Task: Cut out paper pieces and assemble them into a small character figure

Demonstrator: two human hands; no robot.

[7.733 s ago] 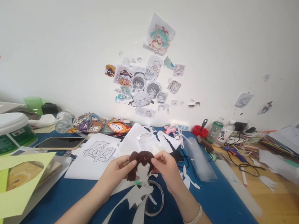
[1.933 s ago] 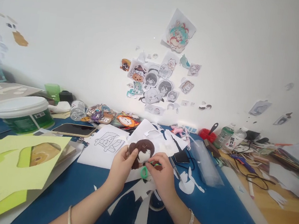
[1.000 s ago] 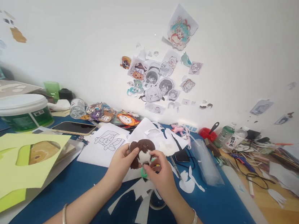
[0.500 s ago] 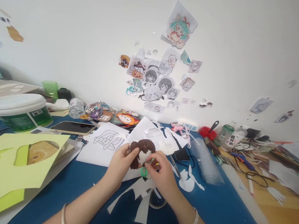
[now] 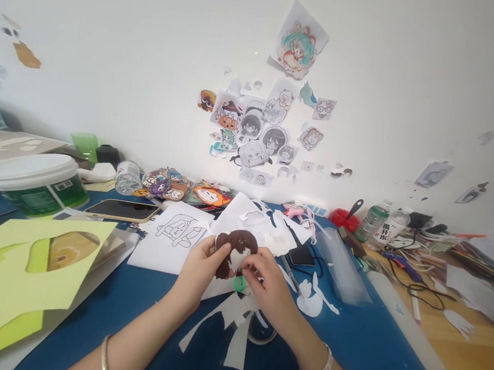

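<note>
My left hand (image 5: 203,264) is closed around the left side of a flat chibi figure (image 5: 243,246) with brown hair and a white face. Thumb in front, fingers behind, it holds the piece upright above the mat. My right hand (image 5: 265,274) pinches the figure's lower right edge between thumb and forefinger; a small dark bit shows by those fingertips, too small to name. Just beneath is a green ring-shaped item (image 5: 239,284), partly covered. Grey-white cut paper scraps (image 5: 236,328) lie below the hands, beside a dark roll (image 5: 261,331).
White sheets, one with a line drawing (image 5: 178,230), lie behind the hands. Yellow cut-out sheets (image 5: 14,282) and a lidded tub (image 5: 33,183) stand left, near a phone (image 5: 122,210). To the right are a clear plastic sleeve (image 5: 342,269), a glue gun (image 5: 401,267) and bottles (image 5: 390,226).
The view has shifted very slightly. Both hands keep the same hold on the figure, with the right fingertips barely moved at its lower edge.
</note>
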